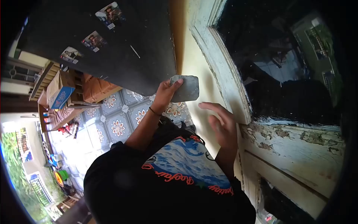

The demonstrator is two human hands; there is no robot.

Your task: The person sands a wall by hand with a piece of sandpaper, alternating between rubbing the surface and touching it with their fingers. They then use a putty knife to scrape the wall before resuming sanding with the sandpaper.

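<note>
"Gripping anything, that left hand?"

"Yes, a grey slab, thumb on its face (the other fingers are mostly hidden)."

"Where is it?"

"In view between the black board and the white frame."

"And the right hand?"

"Empty, just beside the slab, thumb and forefinger apart; whether it touches the wall, I cannot tell."

The grey slab appears matt, slightly rough and stone-like; painted frame wood-like, coating cracked and flaking; dark pane glossy, glass-like; floor tiles smooth, glossy; black shirt matt cloth.
</note>
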